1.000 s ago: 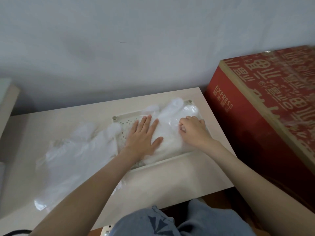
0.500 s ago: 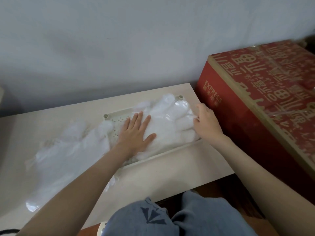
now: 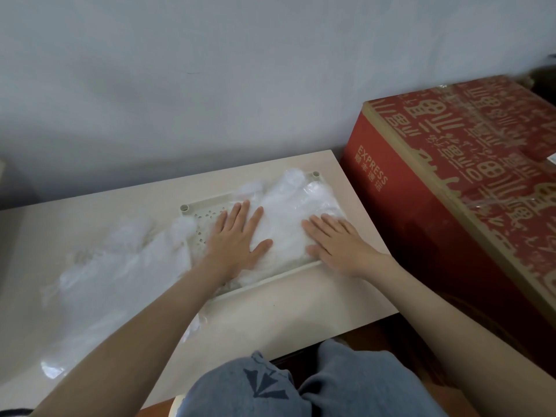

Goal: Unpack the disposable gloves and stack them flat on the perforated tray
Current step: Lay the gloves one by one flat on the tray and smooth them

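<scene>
Both hands are flat, fingers straight and a bit spread. The left hand (image 3: 237, 236) presses palm-down on the stack of clear thin plastic disposable gloves (image 3: 288, 218). The right hand (image 3: 337, 245) does the same just beside it, wrist end over the tray's near rim. That stack lies in the cream rectangular perforated plastic tray (image 3: 270, 280). Left of the tray there's a loose heap of more clear gloves (image 3: 114, 266), overlapping its left edge. The tray sits on a pale wood-look table (image 3: 301, 314). Right of the tray stands a big red cardboard box with gold print (image 3: 451, 206).
</scene>
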